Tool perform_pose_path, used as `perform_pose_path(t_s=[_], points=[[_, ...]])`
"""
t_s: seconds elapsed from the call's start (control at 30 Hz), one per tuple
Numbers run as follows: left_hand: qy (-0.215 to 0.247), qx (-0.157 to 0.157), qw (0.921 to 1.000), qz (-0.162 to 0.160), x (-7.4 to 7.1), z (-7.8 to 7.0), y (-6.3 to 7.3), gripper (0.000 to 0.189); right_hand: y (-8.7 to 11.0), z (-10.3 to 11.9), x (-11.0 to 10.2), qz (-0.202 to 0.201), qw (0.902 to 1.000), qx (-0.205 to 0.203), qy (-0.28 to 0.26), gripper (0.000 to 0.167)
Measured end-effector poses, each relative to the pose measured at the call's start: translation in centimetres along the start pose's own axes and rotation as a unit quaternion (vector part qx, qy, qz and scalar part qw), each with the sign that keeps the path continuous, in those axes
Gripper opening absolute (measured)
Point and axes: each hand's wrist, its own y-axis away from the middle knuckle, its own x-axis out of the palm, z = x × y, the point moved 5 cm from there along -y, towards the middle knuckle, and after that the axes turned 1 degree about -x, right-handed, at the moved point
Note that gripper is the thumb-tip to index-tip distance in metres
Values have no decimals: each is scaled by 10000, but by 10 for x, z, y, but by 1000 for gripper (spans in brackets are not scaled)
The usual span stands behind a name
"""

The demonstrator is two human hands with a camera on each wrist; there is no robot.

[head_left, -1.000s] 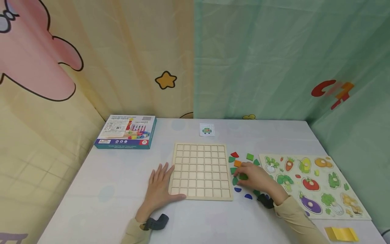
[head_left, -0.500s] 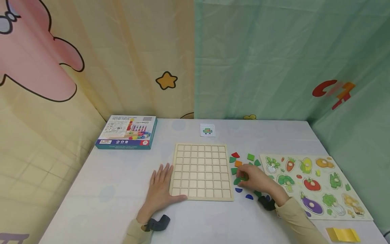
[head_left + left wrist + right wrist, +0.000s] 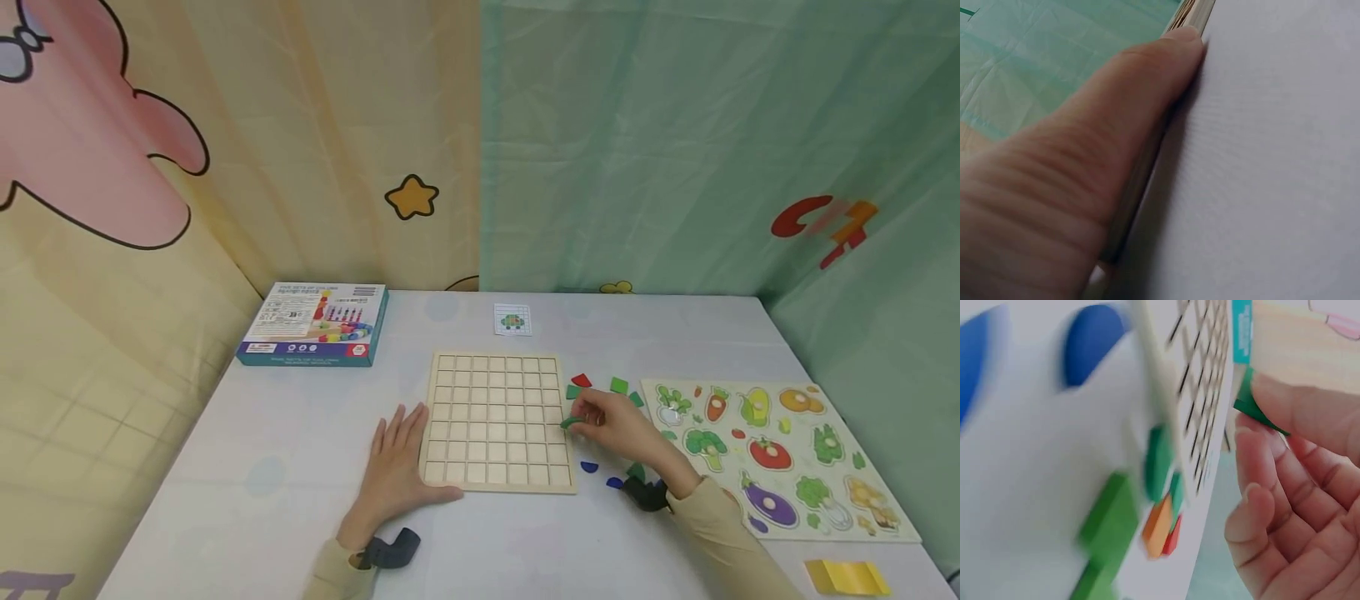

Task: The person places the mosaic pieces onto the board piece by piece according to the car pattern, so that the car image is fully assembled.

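Note:
My right hand (image 3: 621, 427) pinches a green wooden piece (image 3: 1251, 403) with a curved edge between thumb and fingers. In the head view it holds the piece up at the right rim of a wooden grid board (image 3: 495, 432), whose square cells hold nothing. My left hand (image 3: 396, 467) lies with fingers spread at the board's lower left corner. The left thumb (image 3: 1141, 87) presses along the near edge. Beside the right hand lie a red piece (image 3: 581, 380), a green square (image 3: 618, 385), blue half-circles (image 3: 589, 467) and an orange piece (image 3: 1159, 528).
A small pattern card (image 3: 512, 320) lies behind the board. At the back left is a flat game box (image 3: 315, 325). A vegetable puzzle board (image 3: 798, 521) occupies the right side, with a yellow folded piece (image 3: 847, 577) in front of it. Curtains stand behind the table.
My right hand has lifted a green piece off the table and moved it left to the board's right edge. The left hand has stayed in place.

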Motion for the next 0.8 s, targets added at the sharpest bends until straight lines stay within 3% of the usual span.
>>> perform_pose_path(t_s=[0.2,0.37,0.8], points=[[12,-50,10000,-15,0,-1,0,125,-32,17,9,-91,9994,-100,-320,16],[53,-28,10000,-52,-2,-3,0,123,-56,23,23,-157,9984,62,-535,11],[-89,184,9998,-66,0,-3,1,118,-97,34,60,89,9982,407,-426,5]])
